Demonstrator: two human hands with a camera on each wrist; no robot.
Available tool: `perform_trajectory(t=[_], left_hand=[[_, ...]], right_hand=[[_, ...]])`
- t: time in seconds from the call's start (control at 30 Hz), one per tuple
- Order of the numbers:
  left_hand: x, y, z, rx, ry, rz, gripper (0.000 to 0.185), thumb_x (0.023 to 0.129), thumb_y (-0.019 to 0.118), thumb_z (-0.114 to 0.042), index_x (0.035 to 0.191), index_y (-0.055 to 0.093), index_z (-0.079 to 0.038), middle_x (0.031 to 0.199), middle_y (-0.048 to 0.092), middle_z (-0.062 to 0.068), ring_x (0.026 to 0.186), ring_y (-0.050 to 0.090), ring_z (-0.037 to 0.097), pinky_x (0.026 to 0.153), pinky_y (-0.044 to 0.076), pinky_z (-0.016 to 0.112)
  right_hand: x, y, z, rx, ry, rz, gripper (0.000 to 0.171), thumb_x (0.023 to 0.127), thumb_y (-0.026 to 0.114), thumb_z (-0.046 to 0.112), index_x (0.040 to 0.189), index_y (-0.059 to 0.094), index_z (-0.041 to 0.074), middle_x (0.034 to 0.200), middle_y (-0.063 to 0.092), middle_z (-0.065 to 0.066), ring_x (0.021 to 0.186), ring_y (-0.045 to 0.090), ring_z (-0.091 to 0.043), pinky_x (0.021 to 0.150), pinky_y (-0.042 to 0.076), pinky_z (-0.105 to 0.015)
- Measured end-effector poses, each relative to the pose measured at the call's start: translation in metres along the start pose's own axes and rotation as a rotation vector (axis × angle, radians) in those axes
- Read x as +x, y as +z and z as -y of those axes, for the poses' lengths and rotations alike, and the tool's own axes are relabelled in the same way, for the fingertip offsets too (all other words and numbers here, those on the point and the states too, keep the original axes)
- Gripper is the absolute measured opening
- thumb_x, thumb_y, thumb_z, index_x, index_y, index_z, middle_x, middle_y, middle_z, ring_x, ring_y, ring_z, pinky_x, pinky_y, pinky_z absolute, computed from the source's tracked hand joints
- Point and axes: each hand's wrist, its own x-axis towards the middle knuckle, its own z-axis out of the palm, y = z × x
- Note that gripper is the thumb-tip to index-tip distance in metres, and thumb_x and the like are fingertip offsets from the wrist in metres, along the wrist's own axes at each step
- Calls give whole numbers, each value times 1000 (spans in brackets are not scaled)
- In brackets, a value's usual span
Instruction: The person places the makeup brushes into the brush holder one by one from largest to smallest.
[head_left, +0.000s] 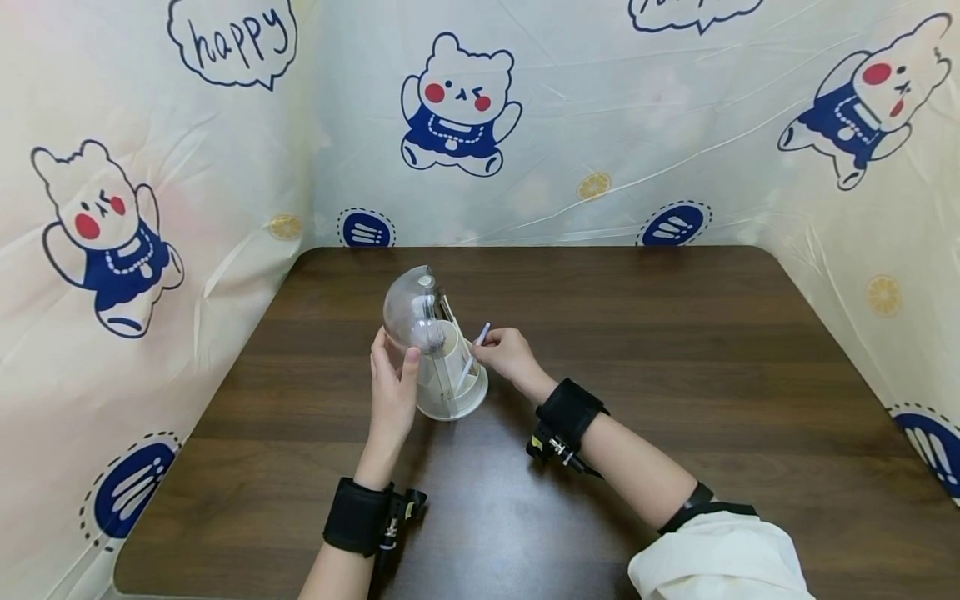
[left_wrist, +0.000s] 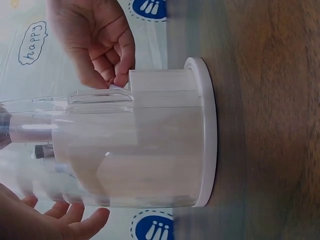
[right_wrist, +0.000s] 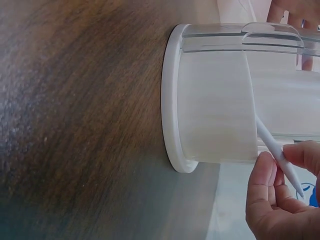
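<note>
A makeup brush holder with a round white base (head_left: pixel 463 410) stands upright on the table. Its clear domed cover (head_left: pixel 407 310) has an opening on the right side. My left hand (head_left: pixel 393 387) holds the cover from the left, thumb in front and fingers round the far side. Between right thumb and fingers, my right hand (head_left: pixel 512 354) pinches a slim pale lavender stick (right_wrist: pixel 276 149) with a pointed outer end. The stick slants in through the opening, over the rim of the white cup (right_wrist: pixel 215 105); its inner end is hidden. Inside, a brush (left_wrist: pixel 31 129) and a small dark-tipped one (left_wrist: pixel 44 151) show through the plastic.
The brown wooden table (head_left: pixel 675 350) extends round the holder on all sides. A pale patterned curtain (head_left: pixel 570 100) hangs behind the table and along both sides. Black straps with small cameras (head_left: pixel 558 442) sit on both wrists.
</note>
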Motion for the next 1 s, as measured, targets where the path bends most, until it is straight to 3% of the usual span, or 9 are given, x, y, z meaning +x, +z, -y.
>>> perform_trajectory(t=[0.17,0.3,0.47,0.7,0.8,0.87,0.93,1.0], left_hand=[[1,1,0,16,2,-8,95,86,45,-71,150,18,-5,147,30,24,136,32,34,108,34,56],[1,1,-1,21,-5,-23,92,88,46,-68,150,18,-6,145,33,24,132,36,36,106,33,55],[3,1,-2,33,-17,-54,90,90,51,-61,151,15,-5,144,35,24,134,35,38,110,29,57],[2,2,-7,134,12,-140,88,90,50,-57,151,13,-7,147,33,21,137,31,35,111,26,55],[-1,5,-10,224,63,-212,84,90,49,-54,151,14,-8,149,31,19,139,28,34,106,30,58],[-3,7,-12,299,131,-267,82,91,49,-52,151,16,-7,150,30,19,139,27,35,105,30,60],[-6,11,-15,377,242,-329,80,92,49,-50,149,19,-3,149,29,21,138,27,38,106,28,60],[-7,15,-18,432,398,-400,76,93,48,-48,146,22,-1,148,28,22,137,25,40,110,23,59]], right_hand=[[-1,-2,-2,5,12,5,16,82,61,10,85,71,-2,63,59,4,63,53,-6,62,41,-15],[0,-4,-4,26,26,19,19,84,62,13,89,72,-4,80,70,-7,72,65,-18,66,45,-16],[1,-5,-4,52,65,40,24,87,63,17,92,71,-5,97,72,-19,90,68,-35,79,55,-30],[5,-5,-8,69,97,15,28,90,61,20,90,69,-7,93,70,-25,90,67,-38,83,55,-40],[5,-5,-9,76,107,21,30,92,59,21,91,68,-8,92,70,-26,90,67,-39,82,56,-40],[5,-7,-10,64,121,30,33,93,58,24,95,67,-8,96,69,-26,92,67,-39,83,55,-39],[4,-11,-10,26,131,25,37,94,57,28,101,66,-7,101,68,-26,93,66,-38,82,54,-37],[4,-18,-9,-30,134,4,42,95,56,34,111,64,-5,110,66,-23,100,64,-36,86,52,-37]])
